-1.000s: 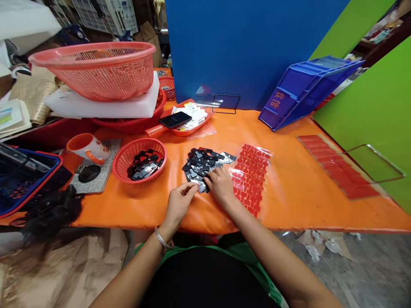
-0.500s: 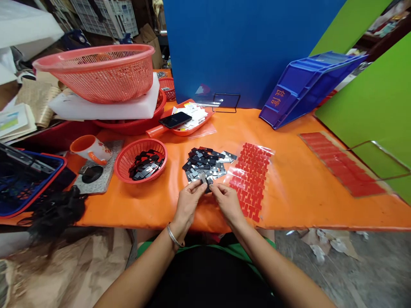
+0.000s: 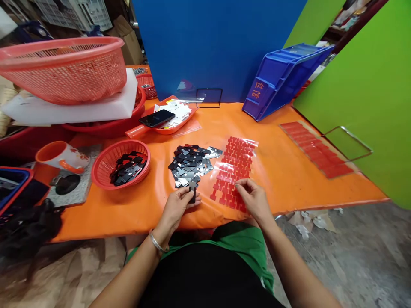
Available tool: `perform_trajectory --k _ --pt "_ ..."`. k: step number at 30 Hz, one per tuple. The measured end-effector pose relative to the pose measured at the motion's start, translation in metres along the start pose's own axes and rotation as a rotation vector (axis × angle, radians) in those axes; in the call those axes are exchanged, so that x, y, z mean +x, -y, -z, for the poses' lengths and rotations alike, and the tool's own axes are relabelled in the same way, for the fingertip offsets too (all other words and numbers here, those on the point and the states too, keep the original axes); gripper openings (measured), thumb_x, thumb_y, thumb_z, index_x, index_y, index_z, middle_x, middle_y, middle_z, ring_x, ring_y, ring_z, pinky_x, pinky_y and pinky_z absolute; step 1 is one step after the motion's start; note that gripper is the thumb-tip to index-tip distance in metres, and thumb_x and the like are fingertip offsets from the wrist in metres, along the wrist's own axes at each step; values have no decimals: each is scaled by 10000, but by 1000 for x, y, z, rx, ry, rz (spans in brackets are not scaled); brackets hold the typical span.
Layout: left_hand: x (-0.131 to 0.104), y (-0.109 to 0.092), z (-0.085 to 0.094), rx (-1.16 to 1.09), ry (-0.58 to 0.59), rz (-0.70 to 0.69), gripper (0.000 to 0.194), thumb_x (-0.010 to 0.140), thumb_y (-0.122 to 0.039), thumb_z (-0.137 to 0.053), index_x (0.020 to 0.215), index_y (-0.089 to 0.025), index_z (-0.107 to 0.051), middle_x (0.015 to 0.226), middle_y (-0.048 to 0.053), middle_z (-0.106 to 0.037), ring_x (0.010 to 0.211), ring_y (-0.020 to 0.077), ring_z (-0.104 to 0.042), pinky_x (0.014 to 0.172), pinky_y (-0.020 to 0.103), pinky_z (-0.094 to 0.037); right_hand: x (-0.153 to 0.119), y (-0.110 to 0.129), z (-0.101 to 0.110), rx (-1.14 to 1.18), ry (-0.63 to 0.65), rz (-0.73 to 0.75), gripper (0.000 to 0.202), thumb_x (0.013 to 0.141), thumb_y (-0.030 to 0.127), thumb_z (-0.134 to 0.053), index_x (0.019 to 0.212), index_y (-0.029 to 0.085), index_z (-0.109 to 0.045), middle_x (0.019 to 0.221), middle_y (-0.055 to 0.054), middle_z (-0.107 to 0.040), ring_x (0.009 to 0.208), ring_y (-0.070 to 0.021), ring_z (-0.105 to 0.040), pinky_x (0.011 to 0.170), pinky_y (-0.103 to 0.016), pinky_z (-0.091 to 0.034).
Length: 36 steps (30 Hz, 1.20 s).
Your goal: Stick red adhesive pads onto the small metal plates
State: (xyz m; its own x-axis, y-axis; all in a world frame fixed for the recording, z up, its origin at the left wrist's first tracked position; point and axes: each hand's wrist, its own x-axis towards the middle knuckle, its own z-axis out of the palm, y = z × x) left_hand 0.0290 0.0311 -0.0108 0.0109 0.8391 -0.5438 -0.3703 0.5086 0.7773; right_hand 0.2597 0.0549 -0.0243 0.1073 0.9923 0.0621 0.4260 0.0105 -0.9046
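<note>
A small black piece (image 3: 192, 193) is pinched between the thumb and fingers of my left hand (image 3: 177, 206), just below a loose pile of black and silver pieces (image 3: 189, 163). My right hand (image 3: 253, 199) is over the lower right part of a clear sheet of red T-like pieces (image 3: 236, 164), thumb and forefinger pressed together. Whatever may be between those fingertips is too small to make out. Left of the pile, a red basket (image 3: 99, 169) holds more black pieces.
A phone (image 3: 157, 118) lies on a red scoop (image 3: 173, 128) of paper slips. At the left are a mug (image 3: 61, 156) and a large red basket (image 3: 86, 75) on white foam. A blue crate (image 3: 272, 85) and another red sheet (image 3: 316, 147) are at the right.
My right hand has parted from my left and moved right onto the red sheet. The black piece has stayed in my left hand. The view has turned slightly to the right.
</note>
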Motion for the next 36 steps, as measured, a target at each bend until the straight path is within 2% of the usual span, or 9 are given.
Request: perform_trajectory --k 3,5,8,14,22,27,33,36 --pt "2 1 -14 35 14 38 166 759 -146 -672 898 -74 -619 752 82 -696 647 151 -685 638 249 -582 -8 -4 -2 -185 98 72 118 776 253 -529 707 183 -595 709 -35 -597 661 -173 -546 626 -288 -432" --pt "4 2 -23 57 28 37 171 770 -131 -656 927 -79 -614 746 80 -697 644 154 -688 608 236 -579 -14 -2 -8 -285 113 118 119 777 203 -506 699 184 -594 712 -43 -586 671 -180 -547 644 -297 -430" --pt "10 5 -33 85 57 23 170 780 -133 -642 944 -97 -611 767 73 -700 638 150 -688 583 230 -576 -17 0 -14 -371 91 149 129 792 167 -482 721 181 -590 725 -52 -570 695 -192 -549 665 -308 -431" --pt "21 11 -43 137 95 -1 92 804 -92 -591 896 -90 -602 708 58 -681 572 118 -662 587 235 -571 -8 -4 -13 -432 10 187 132 815 147 -458 766 171 -579 791 -73 -560 719 -198 -549 684 -310 -437" --pt "29 15 -43 184 105 8 59 804 -71 -585 860 -87 -589 735 72 -684 634 133 -677 603 238 -571 -6 1 -21 -401 116 164 142 810 122 -456 751 184 -570 775 -58 -569 729 -192 -551 692 -301 -433" --pt "29 15 -40 173 97 9 71 793 -113 -622 840 -102 -571 697 60 -680 615 137 -676 599 242 -572 -14 2 -15 -402 169 126 119 778 127 -483 716 189 -563 755 -47 -576 717 -189 -547 670 -294 -427" --pt "31 13 -35 181 98 -8 140 778 -128 -634 897 -113 -562 675 35 -667 597 135 -671 600 253 -575 -22 -4 2 -367 43 123 123 795 168 -469 752 182 -584 769 -60 -588 691 -184 -551 654 -295 -438" --pt "30 14 -37 197 117 -21 166 779 -118 -615 932 -118 -550 678 30 -670 588 127 -663 605 258 -577 -24 -6 5 -375 47 116 120 794 164 -476 755 189 -586 773 -58 -588 697 -186 -550 659 -300 -442"
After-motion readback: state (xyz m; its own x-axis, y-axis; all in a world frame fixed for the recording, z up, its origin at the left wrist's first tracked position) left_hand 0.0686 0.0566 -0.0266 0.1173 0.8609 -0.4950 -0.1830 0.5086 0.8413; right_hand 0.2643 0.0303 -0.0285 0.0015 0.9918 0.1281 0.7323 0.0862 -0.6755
